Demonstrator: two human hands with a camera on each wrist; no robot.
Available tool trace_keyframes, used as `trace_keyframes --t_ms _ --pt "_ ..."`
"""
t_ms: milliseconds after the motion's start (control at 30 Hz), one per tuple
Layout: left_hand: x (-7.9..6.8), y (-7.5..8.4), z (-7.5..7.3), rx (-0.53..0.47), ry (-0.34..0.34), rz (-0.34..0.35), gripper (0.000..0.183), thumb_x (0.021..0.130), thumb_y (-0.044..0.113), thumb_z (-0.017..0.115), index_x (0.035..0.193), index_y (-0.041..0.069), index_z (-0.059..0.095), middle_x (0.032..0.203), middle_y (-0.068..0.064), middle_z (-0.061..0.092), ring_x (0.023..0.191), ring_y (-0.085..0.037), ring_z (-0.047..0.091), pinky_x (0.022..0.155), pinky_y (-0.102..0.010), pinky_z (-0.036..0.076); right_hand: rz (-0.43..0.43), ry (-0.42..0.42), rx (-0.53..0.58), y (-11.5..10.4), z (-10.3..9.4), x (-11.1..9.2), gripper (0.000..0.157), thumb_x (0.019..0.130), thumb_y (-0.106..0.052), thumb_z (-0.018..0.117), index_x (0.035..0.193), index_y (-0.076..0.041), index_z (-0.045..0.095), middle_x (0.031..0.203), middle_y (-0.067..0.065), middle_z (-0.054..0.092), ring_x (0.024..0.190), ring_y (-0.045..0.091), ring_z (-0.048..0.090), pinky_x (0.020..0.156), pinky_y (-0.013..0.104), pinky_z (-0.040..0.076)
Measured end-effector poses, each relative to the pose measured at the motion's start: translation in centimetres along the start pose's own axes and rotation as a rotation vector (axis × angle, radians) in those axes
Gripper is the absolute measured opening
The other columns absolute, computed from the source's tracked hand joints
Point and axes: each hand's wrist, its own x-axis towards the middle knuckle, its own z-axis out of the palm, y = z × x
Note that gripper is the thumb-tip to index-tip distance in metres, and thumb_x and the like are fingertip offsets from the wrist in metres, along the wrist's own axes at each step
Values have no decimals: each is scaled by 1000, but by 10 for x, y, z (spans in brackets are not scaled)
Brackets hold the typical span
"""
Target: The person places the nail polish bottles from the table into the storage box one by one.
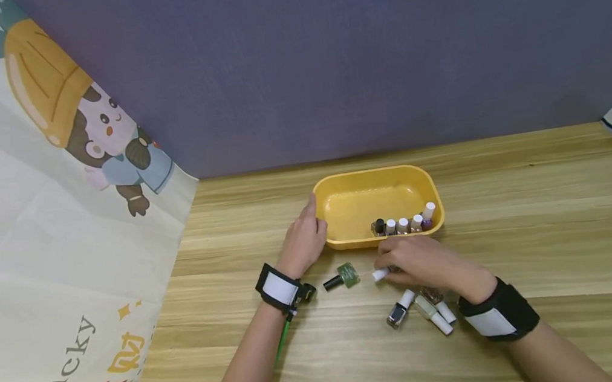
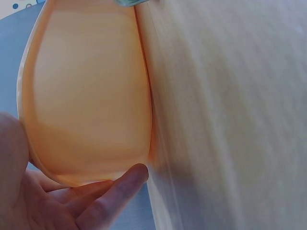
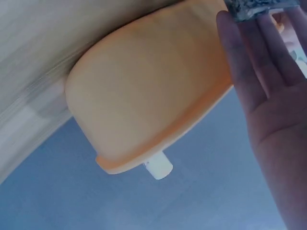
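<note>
Five nail polish bottles (image 1: 403, 226) sit along the near wall of the yellow tray (image 1: 359, 207), whose end the left hand (image 1: 303, 240) grips. The right hand (image 1: 418, 260) pinches a white-capped bottle (image 1: 380, 274) outside; four others (image 1: 348, 275) lie on the table (image 1: 534, 244), so half are in.

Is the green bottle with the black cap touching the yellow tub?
Apart. The head view shows a strip of wooden table between the green bottle and the yellow tub.
</note>
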Motion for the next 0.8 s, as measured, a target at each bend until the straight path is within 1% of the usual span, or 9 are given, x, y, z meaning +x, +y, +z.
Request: trace_keyframes --t_ms 133,300,433,533,700,800 --pt "0 0 0 -3 -2 -4 60 93 22 36 147 6 15 145 -11 34 50 -13 40 55 -26 39 -24 23 -6 2 -5 -2 15 80 -28 66 94 -23 68 89 -10 56 80 4 52 67 24 46" --pt "0 0 1 -3 -3 -9 61 93 22 36 148 8 14 146 -11 34 49 -13 40 55 -26 39 -2 17 5 1 -10 -3 15 80 -29 66 92 -21 67 91 -10 56 78 4 52 67 23 46" --pt "0 0 0 -6 -5 -13 61 93 23 36 148 13 11 146 -9 33 50 -13 40 55 -27 39 18 -3 11 0 -13 -3 15 81 -30 65 92 -20 67 91 -9 57 77 3 52 67 21 46" --pt "1 1 0 -4 -5 -11 62 93 23 35 148 16 8 146 -9 33 49 -13 40 54 -27 39 10 -11 9 1 -15 -3 16 82 -31 64 93 -19 67 91 -9 58 77 2 52 69 20 46" --pt "0 1 0 6 4 -9 62 93 22 36 148 15 9 146 -8 34 49 -13 40 54 -27 38 -13 -1 22 0 -17 -4 18 86 -32 59 95 -18 66 94 -8 60 82 3 54 74 21 46" --pt "0 1 0 5 8 -3 61 93 21 36 148 12 11 145 -9 35 48 -13 40 53 -26 38 -23 14 37 0 -20 -5 18 88 -33 56 94 -18 66 93 -9 59 85 4 54 75 21 46"
